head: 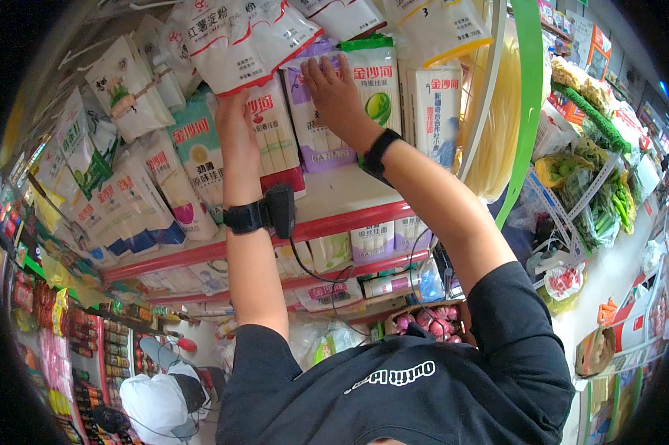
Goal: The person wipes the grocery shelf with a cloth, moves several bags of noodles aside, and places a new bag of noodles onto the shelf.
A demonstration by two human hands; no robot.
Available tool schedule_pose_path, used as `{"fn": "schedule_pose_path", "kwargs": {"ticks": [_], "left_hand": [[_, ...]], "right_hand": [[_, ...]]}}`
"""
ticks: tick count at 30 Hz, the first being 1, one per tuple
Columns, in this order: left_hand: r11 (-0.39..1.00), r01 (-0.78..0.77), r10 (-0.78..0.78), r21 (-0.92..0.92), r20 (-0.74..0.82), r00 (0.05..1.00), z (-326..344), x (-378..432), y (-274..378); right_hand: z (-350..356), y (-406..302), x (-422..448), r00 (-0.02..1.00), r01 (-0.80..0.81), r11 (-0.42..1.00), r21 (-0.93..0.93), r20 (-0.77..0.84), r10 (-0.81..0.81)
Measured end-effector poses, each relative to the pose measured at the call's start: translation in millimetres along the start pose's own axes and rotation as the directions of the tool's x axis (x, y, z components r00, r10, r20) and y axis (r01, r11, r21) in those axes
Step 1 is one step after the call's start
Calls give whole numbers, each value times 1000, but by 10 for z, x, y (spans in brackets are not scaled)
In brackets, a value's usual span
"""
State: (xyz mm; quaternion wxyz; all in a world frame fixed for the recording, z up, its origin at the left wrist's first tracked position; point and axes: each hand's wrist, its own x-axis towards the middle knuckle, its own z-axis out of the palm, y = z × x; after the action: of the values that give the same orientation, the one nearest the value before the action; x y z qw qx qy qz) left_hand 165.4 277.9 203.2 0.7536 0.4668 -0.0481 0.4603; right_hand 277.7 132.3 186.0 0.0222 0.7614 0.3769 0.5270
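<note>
My left hand (237, 130) reaches up beside a red-and-white noodle pack (271, 133). Its fingers pass behind a hanging white bag of starch (245, 50) with a red lower edge, so its grip is hidden. My right hand (331, 92) lies with fingers apart over the upper front of a purple-and-white noodle pack (317, 144), which stands upright on the shelf. Just right of it stands a green-topped noodle pack (374, 83). A teal noodle pack (195, 144) leans to the left of my left forearm.
The red shelf edge (340, 222) runs below my hands, with more noodle packs (372, 242) underneath. Bags hang overhead, including a yellow-edged one (440, 30). A green post (521, 111) rises at right. Red onions (434, 321) lie in a box below. A person in white (156, 403) is at lower left.
</note>
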Motion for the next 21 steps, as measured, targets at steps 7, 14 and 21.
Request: {"fn": "schedule_pose_path", "kwargs": {"ticks": [7, 14, 21], "left_hand": [[950, -97, 72, 296, 94, 993, 81, -399, -303], [18, -536, -147, 844, 533, 834, 29, -807, -1000], [-504, -605, -88, 616, 661, 745, 56, -638, -1316]], "right_hand": [[329, -81, 160, 999, -54, 996, -72, -3, 54], [203, -54, -490, 1000, 21, 991, 133, 20, -23], [-323, -182, -1536, 959, -251, 854, 455, 240, 153]]}}
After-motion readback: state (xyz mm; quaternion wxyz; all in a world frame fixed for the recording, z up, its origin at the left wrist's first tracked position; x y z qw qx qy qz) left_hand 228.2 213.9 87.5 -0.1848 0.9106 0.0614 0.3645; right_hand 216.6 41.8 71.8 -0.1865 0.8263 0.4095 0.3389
